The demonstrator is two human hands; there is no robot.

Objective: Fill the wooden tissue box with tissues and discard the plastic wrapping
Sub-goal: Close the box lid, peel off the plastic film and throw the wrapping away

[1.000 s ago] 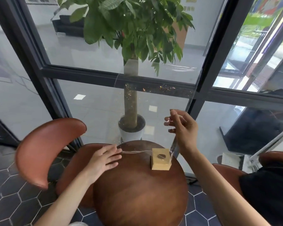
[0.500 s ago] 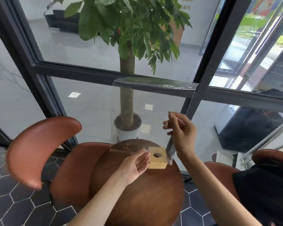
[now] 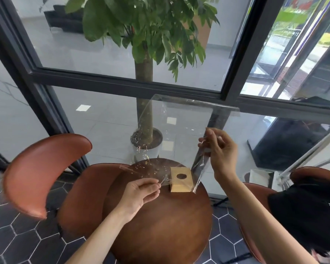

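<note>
A small wooden tissue box (image 3: 181, 180) with a round hole in its top stands at the far side of the round brown table (image 3: 160, 221). A large sheet of clear plastic wrapping (image 3: 181, 130) is stretched upright over the box. My right hand (image 3: 218, 149) pinches the sheet's right edge above the box. My left hand (image 3: 141, 193), just left of the box and low over the table, pinches the sheet's lower left corner. No tissues are in sight.
A brown leather chair (image 3: 44, 172) stands left of the table, another (image 3: 316, 178) at the right. Behind the glass wall (image 3: 103, 121) grows a potted tree (image 3: 144, 111). A person in black (image 3: 311, 216) is at the right edge. The floor has dark hexagonal tiles.
My left hand slid right from the table's left side to the box and took hold of the plastic's corner. The sheet has risen and spread out. My right hand has kept its pinch.
</note>
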